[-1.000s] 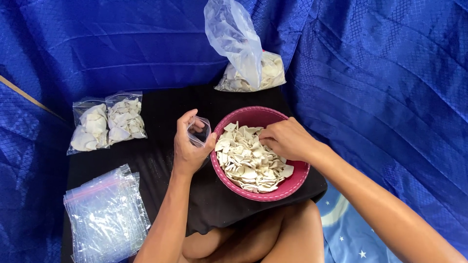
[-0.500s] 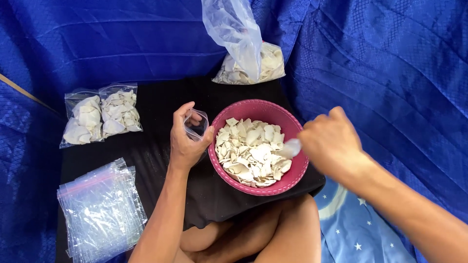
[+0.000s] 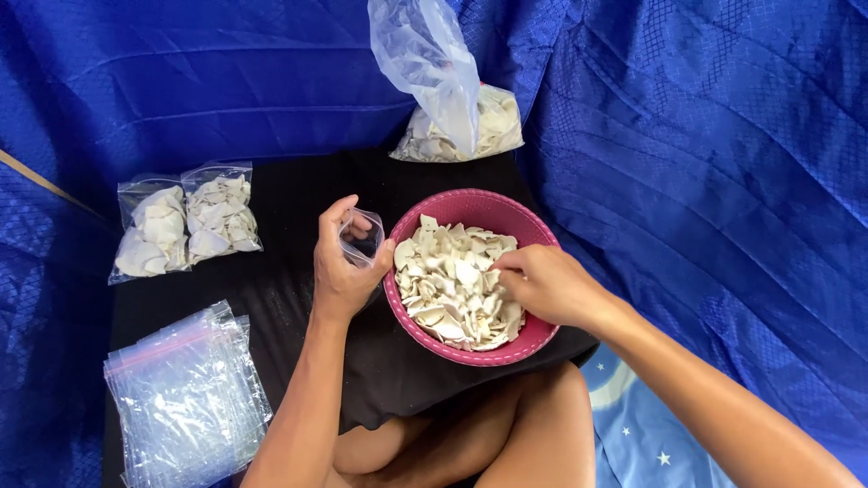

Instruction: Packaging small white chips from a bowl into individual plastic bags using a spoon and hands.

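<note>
Our left hand [image 3: 342, 271] pinches a small bag [image 3: 362, 237] open. Right hand [image 3: 542, 285] closes on light, brittle chips [image 3: 448, 285] in the bowl [image 3: 470, 203]; we'd grip gently.

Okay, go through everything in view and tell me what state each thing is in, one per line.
Small clear bag: held open, looks empty.
Pink bowl: full of pale chips.
Two small bags: filled, lying flat.
Stack of clear bags: empty, flat.
Large plastic bag: open, partly filled.
Left hand: gripping the small bag.
Right hand: in the bowl, on the chips.

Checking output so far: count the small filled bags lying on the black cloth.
2: both small filled bags lie side by side, touching, at the black cloth's far left edge. None appear hidden.
</note>
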